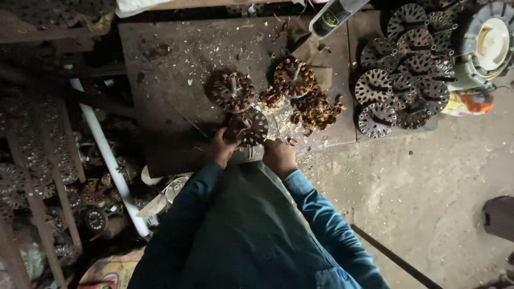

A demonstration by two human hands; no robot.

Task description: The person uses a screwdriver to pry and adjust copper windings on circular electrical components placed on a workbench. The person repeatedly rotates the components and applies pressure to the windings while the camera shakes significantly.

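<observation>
Left hand: the left hand (220,147) is closed around the left rim of a round slotted stator (247,127), which is held at the near edge of the worktop (160,80).
Right hand: the right hand (278,156) is set just beside the stator at that near edge; whether its fingers are curled or spread cannot be told.
Other stators: two wound stators (232,91) are stood further in, toward the worktop's middle.
Copper scraps: a heap of copper wire (318,109) is piled near the right edge.
Bare cores: a stack of grey cores (399,88) is laid at the far right corner.

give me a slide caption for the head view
Both hands grip a round slotted motor core on a littered board.
</observation>
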